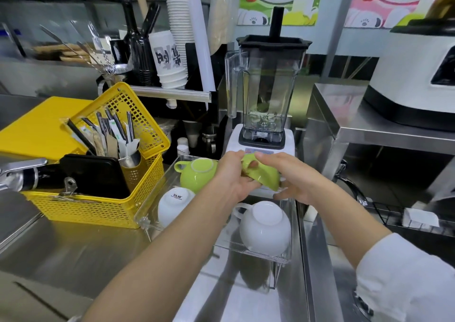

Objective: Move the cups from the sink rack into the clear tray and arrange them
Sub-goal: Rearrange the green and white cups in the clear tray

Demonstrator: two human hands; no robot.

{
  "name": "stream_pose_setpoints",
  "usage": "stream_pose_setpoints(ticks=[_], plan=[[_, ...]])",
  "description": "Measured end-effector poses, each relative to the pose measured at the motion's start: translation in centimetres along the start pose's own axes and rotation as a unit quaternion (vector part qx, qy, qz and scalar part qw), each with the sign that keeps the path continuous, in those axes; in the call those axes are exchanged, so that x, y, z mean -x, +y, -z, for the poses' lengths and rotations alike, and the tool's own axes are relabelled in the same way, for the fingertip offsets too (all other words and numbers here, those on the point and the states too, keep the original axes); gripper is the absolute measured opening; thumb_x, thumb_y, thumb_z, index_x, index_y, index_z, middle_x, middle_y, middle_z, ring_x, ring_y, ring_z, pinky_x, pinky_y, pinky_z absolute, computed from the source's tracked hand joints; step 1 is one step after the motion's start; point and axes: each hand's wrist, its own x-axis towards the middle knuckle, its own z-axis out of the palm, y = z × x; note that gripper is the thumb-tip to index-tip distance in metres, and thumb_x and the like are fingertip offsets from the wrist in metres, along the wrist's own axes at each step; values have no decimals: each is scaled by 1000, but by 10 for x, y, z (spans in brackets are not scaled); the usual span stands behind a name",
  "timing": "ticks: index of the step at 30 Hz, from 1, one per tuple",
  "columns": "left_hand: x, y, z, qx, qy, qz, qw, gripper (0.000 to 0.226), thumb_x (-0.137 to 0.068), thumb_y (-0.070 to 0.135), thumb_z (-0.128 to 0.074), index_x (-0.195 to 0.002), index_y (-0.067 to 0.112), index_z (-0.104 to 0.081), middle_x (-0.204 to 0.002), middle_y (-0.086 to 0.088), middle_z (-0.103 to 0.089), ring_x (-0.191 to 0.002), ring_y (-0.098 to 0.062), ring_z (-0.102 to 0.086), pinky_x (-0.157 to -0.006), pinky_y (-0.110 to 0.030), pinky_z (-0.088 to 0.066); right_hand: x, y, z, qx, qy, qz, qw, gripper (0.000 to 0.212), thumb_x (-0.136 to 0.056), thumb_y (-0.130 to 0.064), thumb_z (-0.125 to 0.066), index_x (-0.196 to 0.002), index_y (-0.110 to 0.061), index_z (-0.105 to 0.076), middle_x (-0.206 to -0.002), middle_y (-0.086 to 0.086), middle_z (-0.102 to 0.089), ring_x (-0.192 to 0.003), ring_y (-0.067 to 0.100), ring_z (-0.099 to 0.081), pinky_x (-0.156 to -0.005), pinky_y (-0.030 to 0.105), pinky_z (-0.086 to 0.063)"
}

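Left grip: our left hand [231, 176] closes on the near-left side of the held green cup [261, 174], fingers wrapped under its rim.
Right grip: our right hand [290, 176] clamps the same cup from the right, thumb over its top and fingers beneath.
Held green cup: we hold it tilted and mouth-down above the far-right part of the clear tray [157, 193], just in front of the blender base.
Second green cup [197, 176]: we see it upside down in the tray's far-left corner, handle pointing left, touching or just beside our left hand.
Small white cup [172, 203]: upside down at the tray's near left, printed base up, just beside the green one.
Large white cup [264, 228]: upside down at the near right, handle to the left, under our forearms.
Tray: it stands raised on clear legs over the steel surface [73, 247].
Yellow basket [103, 206]: left of the tray, touching or nearly touching its wall, holding cutlery and a black tray.
Blender [266, 95]: right behind the tray, jar upright.
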Motion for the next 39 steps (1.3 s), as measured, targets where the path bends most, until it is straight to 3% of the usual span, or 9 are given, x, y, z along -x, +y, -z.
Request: stream_pose_setpoints(ticks=[3,5,8,14,19,22,28,34,39], plan=[[9,1,-6,-42,-7,20,999,31,-97,22,-32,-106,3,-55,-94,-13,-60,-83,-27,-60,-81,-47,-41,-2,-1,-3,-4,8,-15,1000,81,-58,-65,-72,-124,-26,-47,-125,-1,-58,-112,22,-58,-92,50,-46],[12,3,-4,-81,-15,27,996,44,-97,30,-30,-119,0,-54,-120,-14,-58,-111,-28,-57,-104,-45,-31,-1,-3,0,-29,-11,-23,999,80,-53,-63,-76,-120,-26,-54,-124,0,-61,-113,21,-58,-91,50,-47],[12,5,-1,-88,-37,62,994,60,-96,39,-29,-131,-7,-45,-140,-21,-46,-135,-31,-38,-115,-39,-22,0,-5,5,-46,-10,-25,999,40,-72,-42,-72,-105,-21,-64,-117,3,-62,-111,22,-57,-98,52,-42],[11,0,-4,-10,-87,86,992,57,-93,38,-39,-113,-14,-52,-123,-25,-53,-116,-36,-53,-101,-45,-37,2,-6,-8,-65,83,-10,994,63,-64,-30,-67,-116,-8,-41,-97,5,-50,-86,22,-53,-62,31,-42],[7,-4,-12,-1,-81,75,994,43,-88,24,-49,-115,-9,-51,-117,-20,-55,-105,-34,-55,-104,-40,-40,1,-6,-15,50,159,68,984,25,-60,-32,-66,-59,-13,-51,-55,1,-44,-54,18,-43,-47,24,-31],[6,-1,-13,-19,-95,96,991,30,-83,22,-52,-103,-1,-51,-100,-14,-50,-93,-30,-47,-89,-34,-36,5,-9,-12,93,159,76,980,38,-69,-21,-66,-38,-17,-45,-34,-6,-37,-37,12,-37,-39,21,-27],[18,10,-6,-103,-155,117,976,29,-88,24,-43,-98,-1,-54,-107,-17,-48,-100,-32,-49,-78,-34,-39,3,-13,-8,150,150,81,974,27,-66,-26,-68,-56,-7,-51,-55,7,-46,-51,22,-41,-53,29,-34],[25,8,2,-102,-128,76,984,43,-94,13,-36,-130,-10,-41,-136,-26,-46,-128,-33,-46,-112,-40,-32,-2,-7,-4,163,170,131,963,32,-68,-17,-62,-46,-10,-41,-46,4,-30,-51,21,-27,-54,30,-26],[20,16,11,-287,-56,-90,952,18,-90,4,-51,-107,5,-55,-97,-19,-70,-74,-22,-68,-74,-32,-56,-11,-4,7,161,133,164,964,36,-63,-13,-60,-40,-17,-34,-58,11,-27,-61,25,-27,-61,37,-24]])
